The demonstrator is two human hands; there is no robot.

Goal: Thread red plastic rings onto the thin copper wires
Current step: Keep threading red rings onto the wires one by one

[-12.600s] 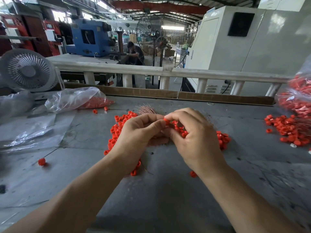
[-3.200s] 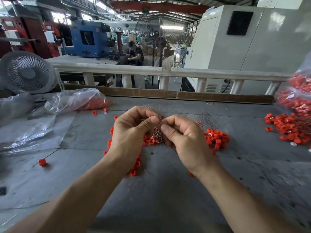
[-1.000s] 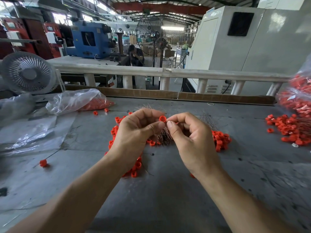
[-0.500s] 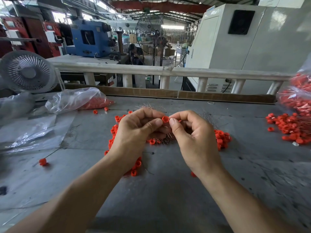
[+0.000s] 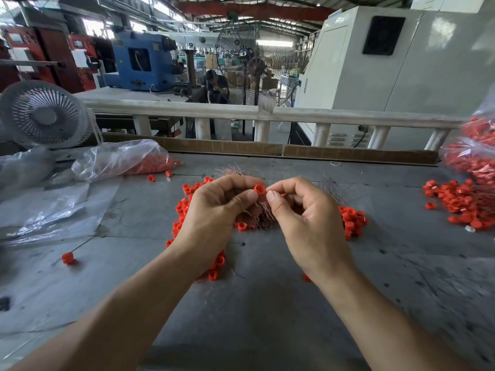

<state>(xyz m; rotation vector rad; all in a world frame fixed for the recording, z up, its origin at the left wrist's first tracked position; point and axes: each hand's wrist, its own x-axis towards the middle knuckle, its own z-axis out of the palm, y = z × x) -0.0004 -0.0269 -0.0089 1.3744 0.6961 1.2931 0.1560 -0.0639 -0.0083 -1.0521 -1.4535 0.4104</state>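
small white fan (image 5: 42,115) at far left | clear plastic bags (image 5: 53,210) beside it | white railing (image 5: 321,115) behind grey table (image 5: 267,317) | blue machine (image 5: 142,65) | big standing fan (image 5: 238,54)

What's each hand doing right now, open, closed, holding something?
Left hand: closed, pinching a red ring at its fingertips, with a copper wire bundle below it.
Right hand: closed in a pinch beside the ring; any wire is too thin to see.

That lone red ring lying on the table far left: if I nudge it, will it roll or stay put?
The lone ring looks small and light, so a nudge would probably shift it. A thin wire seems to run through it, which would likely stop free rolling. The table looks flat.
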